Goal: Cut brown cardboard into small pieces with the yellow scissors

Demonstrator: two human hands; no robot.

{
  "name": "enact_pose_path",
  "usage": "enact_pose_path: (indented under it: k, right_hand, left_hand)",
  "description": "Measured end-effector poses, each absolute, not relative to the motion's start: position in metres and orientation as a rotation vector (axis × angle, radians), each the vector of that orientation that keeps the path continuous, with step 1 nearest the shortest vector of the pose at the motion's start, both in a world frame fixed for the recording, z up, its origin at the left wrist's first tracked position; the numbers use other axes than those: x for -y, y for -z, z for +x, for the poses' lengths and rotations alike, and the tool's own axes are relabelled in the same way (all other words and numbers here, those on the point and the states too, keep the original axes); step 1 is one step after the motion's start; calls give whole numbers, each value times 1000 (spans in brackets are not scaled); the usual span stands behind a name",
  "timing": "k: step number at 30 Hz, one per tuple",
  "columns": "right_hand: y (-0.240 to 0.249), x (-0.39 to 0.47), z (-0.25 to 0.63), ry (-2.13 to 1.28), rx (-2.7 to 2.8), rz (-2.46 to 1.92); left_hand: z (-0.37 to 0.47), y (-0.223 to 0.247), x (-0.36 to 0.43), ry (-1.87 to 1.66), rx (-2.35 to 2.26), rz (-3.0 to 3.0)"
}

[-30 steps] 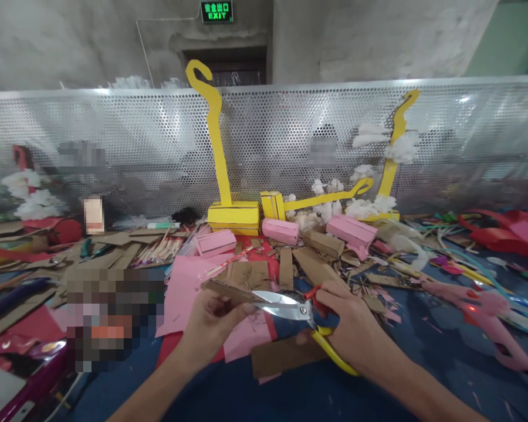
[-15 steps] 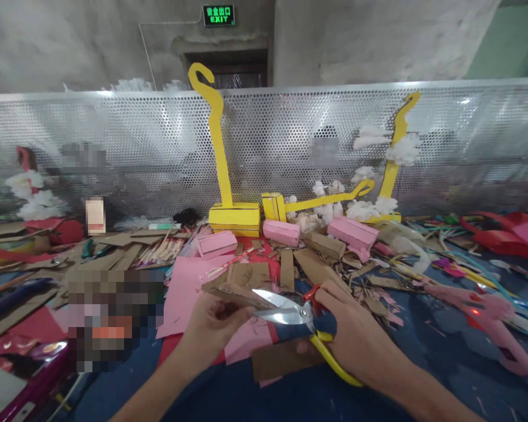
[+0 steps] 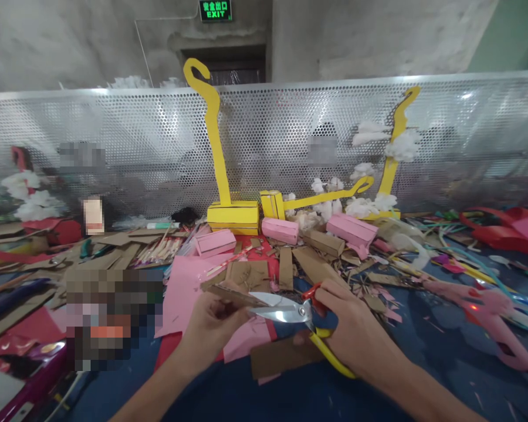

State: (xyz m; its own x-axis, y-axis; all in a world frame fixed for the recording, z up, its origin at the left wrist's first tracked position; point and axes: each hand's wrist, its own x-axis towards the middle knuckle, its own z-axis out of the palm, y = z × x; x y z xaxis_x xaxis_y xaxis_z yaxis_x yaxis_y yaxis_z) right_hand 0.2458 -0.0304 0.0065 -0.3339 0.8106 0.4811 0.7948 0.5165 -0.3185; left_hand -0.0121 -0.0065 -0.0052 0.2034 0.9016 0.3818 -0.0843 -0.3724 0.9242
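Observation:
My left hand [image 3: 215, 328] pinches a narrow strip of brown cardboard [image 3: 234, 295] between thumb and fingers. Wrapped round the red and yellow handles, my right hand [image 3: 349, 322] holds a pair of scissors [image 3: 286, 308]. The blades point left and lie at the strip's right end, close to my left fingertips. Below the scissors a flat cardboard rectangle [image 3: 286, 356] rests on the blue table cover. Pink paper [image 3: 180, 299] lies behind and beside my left hand.
A yellow hook on a box base [image 3: 233, 217] stands against the perforated metal screen [image 3: 264, 140]. Pink boxes [image 3: 352, 231] and cardboard scraps lie before it. A pink glue gun [image 3: 488, 310] with a glowing red light is at right. Pliers [image 3: 88, 249] lie at left.
The scissor blades have closed further on the end of the cardboard strip, and the yellow handle has moved up toward the red one. The view has shifted slightly.

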Motion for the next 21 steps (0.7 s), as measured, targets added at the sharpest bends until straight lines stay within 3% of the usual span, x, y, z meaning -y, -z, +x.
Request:
enact_pose_path:
  k: [12, 21]
  right_hand:
    - [-1, 23, 249, -199, 2028, -1367]
    - [-8, 30, 250, -134, 2139, -1402]
  left_hand:
    - [-8, -1, 7, -1316, -824, 1486]
    - [-10, -2, 5, -1352, -868, 1531]
